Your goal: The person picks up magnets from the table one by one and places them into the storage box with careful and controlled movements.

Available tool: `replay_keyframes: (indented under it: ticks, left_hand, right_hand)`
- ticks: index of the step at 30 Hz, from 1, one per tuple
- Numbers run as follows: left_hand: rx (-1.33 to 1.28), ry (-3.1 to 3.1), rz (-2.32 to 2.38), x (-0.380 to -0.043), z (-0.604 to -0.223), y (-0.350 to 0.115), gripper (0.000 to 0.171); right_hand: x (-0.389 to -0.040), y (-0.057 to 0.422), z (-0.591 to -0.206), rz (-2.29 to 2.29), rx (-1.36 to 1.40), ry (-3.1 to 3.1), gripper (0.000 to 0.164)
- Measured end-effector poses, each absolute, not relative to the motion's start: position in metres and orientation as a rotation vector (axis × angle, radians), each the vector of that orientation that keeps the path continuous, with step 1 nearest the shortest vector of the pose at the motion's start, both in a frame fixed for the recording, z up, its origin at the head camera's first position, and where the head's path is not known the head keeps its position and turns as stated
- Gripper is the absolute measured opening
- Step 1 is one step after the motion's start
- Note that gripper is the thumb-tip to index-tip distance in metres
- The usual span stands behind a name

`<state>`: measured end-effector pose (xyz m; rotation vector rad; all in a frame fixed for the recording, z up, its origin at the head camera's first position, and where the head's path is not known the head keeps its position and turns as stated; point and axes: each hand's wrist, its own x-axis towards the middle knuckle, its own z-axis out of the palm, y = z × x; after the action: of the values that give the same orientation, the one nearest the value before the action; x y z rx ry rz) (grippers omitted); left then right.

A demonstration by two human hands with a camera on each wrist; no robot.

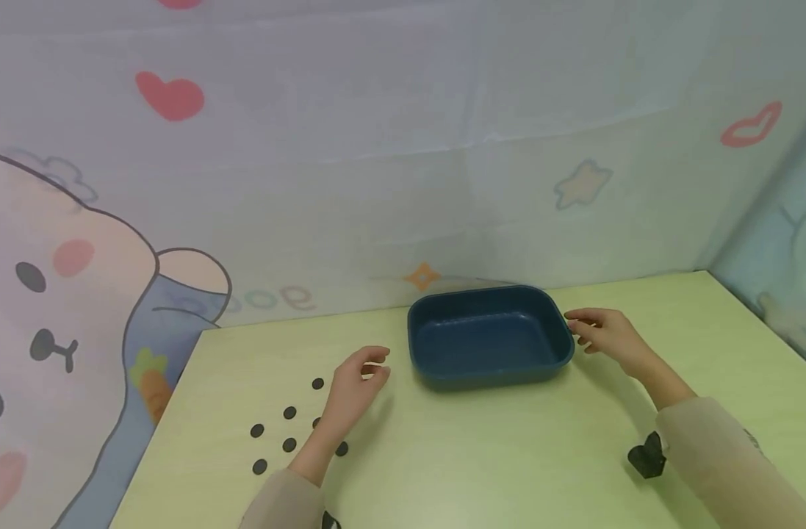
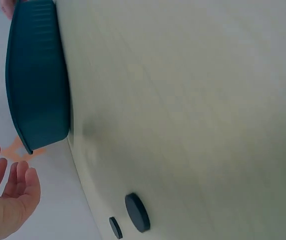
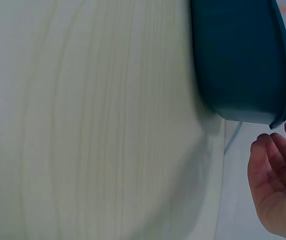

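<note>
A dark blue rectangular basin (image 1: 488,373) stands on the table near the back wall. My left hand (image 1: 356,389) hovers to the left of it, fingers loosely bent and holding nothing; the left wrist view shows a gap between those fingers (image 2: 20,182) and the basin's rim. Close to the basin's right end is my right hand (image 1: 607,338), thumb and fingers apart. In the right wrist view its fingertips (image 3: 262,142) lie just off the rim; whether they touch it I cannot tell. Several small black discs (image 1: 289,444) lie near my left forearm, some partly hidden by it.
The pale yellow-green table (image 1: 482,455) meets a cloth backdrop (image 1: 376,184) printed with hearts, stars and a bear. Another cloth (image 1: 796,250) hangs along the right edge. A black piece (image 1: 647,457) shows at my right sleeve.
</note>
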<state>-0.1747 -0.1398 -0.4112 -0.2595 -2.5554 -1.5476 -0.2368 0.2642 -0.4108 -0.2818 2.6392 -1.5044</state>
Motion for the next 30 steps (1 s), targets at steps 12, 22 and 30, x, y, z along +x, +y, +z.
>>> replay_keyframes:
  ticks: [12,22,30]
  left_hand:
    - [-0.069,-2.44,-2.081,-0.206,-0.42,-0.124,0.035]
    - [0.054,-2.295,-2.189,-0.23,-0.418,-0.107,0.032]
    - [0.069,-2.308,-2.196,-0.237,-0.413,-0.095,0.035]
  right_hand:
    - [-0.249,0.259,-0.413,-1.523,-0.243,2.525,0.052]
    - [-0.257,0.259,-0.41,-1.523,-0.221,2.443,0.058]
    - [-0.261,0.263,-0.409,-1.546,-0.197,2.42,0.057]
